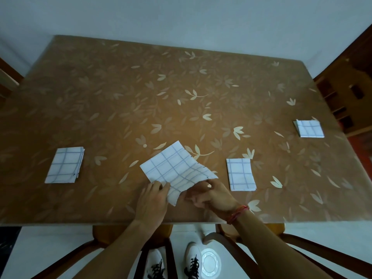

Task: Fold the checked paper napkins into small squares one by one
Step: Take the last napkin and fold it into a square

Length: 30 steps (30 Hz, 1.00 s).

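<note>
A white napkin with blue checks (174, 168) lies partly unfolded and askew near the table's front edge, its near corner lifted. My left hand (153, 200) pinches its lower left edge. My right hand (211, 195) grips the lower right edge from underneath, a red thread band on the wrist. Three folded checked napkins rest flat on the table: one at the left (64, 165), one just right of my hands (241, 174), and one near the far right edge (309, 128). The left one looks like a small stack.
The table (141, 87) has a brown leaf-patterned cover. Wooden chairs (227, 236) stand under the front edge, beside my shoes. A wooden shelf unit (346, 91) stands beyond the right edge.
</note>
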{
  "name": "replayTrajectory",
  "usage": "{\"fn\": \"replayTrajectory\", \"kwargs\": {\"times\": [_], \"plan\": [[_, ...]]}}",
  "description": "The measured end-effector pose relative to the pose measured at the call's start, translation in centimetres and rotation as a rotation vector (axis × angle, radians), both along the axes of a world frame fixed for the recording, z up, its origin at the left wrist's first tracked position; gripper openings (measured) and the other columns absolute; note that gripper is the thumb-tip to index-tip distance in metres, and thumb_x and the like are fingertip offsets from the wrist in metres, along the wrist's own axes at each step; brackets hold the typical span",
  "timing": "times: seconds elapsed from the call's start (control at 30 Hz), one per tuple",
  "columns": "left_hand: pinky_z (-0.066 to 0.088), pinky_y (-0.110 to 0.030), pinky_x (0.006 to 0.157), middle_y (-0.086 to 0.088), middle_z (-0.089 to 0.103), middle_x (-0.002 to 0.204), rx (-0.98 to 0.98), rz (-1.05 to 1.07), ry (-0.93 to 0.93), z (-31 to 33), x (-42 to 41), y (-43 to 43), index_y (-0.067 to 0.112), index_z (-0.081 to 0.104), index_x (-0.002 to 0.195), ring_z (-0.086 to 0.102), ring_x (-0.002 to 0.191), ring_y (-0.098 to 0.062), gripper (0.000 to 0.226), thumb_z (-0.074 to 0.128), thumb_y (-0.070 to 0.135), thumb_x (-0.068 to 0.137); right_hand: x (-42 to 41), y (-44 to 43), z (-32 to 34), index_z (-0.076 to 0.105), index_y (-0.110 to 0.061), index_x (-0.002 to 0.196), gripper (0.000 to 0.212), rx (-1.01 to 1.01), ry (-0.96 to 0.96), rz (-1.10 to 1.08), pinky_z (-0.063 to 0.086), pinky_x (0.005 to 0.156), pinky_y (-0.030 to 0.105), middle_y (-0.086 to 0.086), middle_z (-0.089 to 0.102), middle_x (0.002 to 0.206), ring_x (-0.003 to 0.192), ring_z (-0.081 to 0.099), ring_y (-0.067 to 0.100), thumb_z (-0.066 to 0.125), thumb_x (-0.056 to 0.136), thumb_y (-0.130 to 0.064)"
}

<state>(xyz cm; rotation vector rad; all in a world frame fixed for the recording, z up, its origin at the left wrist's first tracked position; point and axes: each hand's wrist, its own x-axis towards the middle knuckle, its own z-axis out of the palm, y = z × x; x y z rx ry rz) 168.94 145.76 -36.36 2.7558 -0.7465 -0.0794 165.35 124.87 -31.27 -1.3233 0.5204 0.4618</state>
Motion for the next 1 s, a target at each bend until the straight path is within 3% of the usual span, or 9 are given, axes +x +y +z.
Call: {"fn": "replayTrajectory", "kwargs": {"times": [0.07,0.13,0.27,0.37,0.57,0.77,0.87,0.93,1.0], "plan": [[0.054,-0.032,0.070,-0.004,0.065,0.099,-0.031,-0.023,0.039,-0.3,-0.1,0.8,0.012,0.067,0.117,0.062,0.086,-0.021,0.054,0.086,0.012,0.066,-0.4,-0.3,-0.7,0.068,-0.003,0.099,0.042,-0.218,-0.102,0.012,0.055,0.078,0.048,0.016,0.074,0.094,0.096,0.070,0.033,0.059,0.065,0.020],[0.054,-0.032,0.074,-0.003,0.064,0.105,-0.049,-0.062,0.068,-0.4,-0.2,1.6,0.012,0.063,0.122,0.062,0.091,-0.021,0.059,0.085,0.009,0.067,-0.8,-0.8,-1.4,0.067,-0.024,0.104,0.037,-0.508,-0.182,0.002,0.056,0.088,0.044,-0.002,0.073,0.100,0.100,0.068,0.021,0.073,0.071,-0.009],[0.055,-0.033,0.080,-0.005,0.066,0.109,-0.075,-0.165,0.077,-0.4,-0.5,3.2,0.010,0.063,0.123,0.063,0.097,-0.022,0.067,0.088,0.010,0.061,-1.4,-0.9,-2.0,0.052,-0.029,0.124,0.052,-0.735,-0.243,0.105,0.053,0.090,0.035,-0.015,0.059,0.106,0.099,0.059,0.013,0.072,0.078,-0.042],[0.055,-0.035,0.085,-0.007,0.066,0.110,-0.088,-0.196,0.041,-0.5,-1.0,4.4,0.009,0.064,0.120,0.063,0.099,-0.024,0.060,0.086,0.010,0.064,-2.4,-0.9,-2.6,0.055,-0.027,0.131,0.084,-0.955,-0.448,0.266,0.048,0.082,0.022,-0.003,0.046,0.112,0.100,0.046,0.013,0.072,0.056,-0.062],[0.044,-0.035,0.086,-0.003,0.065,0.107,-0.080,-0.156,-0.036,-0.5,-2.1,5.6,0.012,0.068,0.109,0.057,0.102,-0.024,0.043,0.079,0.006,0.067,-3.0,-1.4,-4.6,0.076,-0.024,0.094,0.049,-1.034,-0.429,0.520,0.057,0.084,0.038,0.003,0.057,0.122,0.101,0.061,0.023,0.094,0.049,-0.029],[0.036,-0.030,0.084,0.001,0.068,0.100,-0.149,-0.090,-0.035,-0.7,-2.3,5.8,0.014,0.070,0.098,0.059,0.096,-0.021,0.042,0.079,-0.004,0.061,-2.8,-1.2,-3.8,0.075,-0.021,0.090,0.046,-1.021,-0.475,0.498,0.055,0.081,0.033,0.004,0.073,0.103,0.089,0.067,0.025,0.093,0.049,-0.032],[0.035,-0.028,0.082,0.002,0.070,0.094,-0.164,-0.065,-0.045,-0.8,-2.2,5.8,0.015,0.071,0.091,0.061,0.092,-0.021,0.029,0.078,0.003,0.066,-2.4,-1.2,-4.2,0.072,-0.033,0.091,0.031,-1.034,-0.361,0.469,0.058,0.074,0.034,-0.002,0.073,0.090,0.081,0.068,0.019,0.080,0.062,-0.039],[0.034,-0.026,0.082,0.004,0.070,0.091,-0.188,-0.017,-0.029,-0.9,-2.2,5.7,0.017,0.071,0.089,0.061,0.090,-0.018,0.014,0.061,0.018,0.079,-2.0,-0.9,-4.0,0.074,-0.030,0.089,0.014,-1.073,-0.335,0.440,0.057,0.069,0.034,-0.003,0.074,0.083,0.075,0.068,0.018,0.074,0.074,-0.030],[0.033,-0.025,0.080,0.006,0.070,0.087,-0.199,0.037,-0.003,-1.1,-1.9,5.6,0.018,0.072,0.088,0.061,0.088,-0.017,0.024,0.050,0.027,0.083,-1.5,-0.7,-3.7,0.075,-0.027,0.086,0.008,-1.070,-0.314,0.414,0.057,0.067,0.034,-0.004,0.074,0.078,0.071,0.067,0.017,0.068,0.082,-0.030]]}}
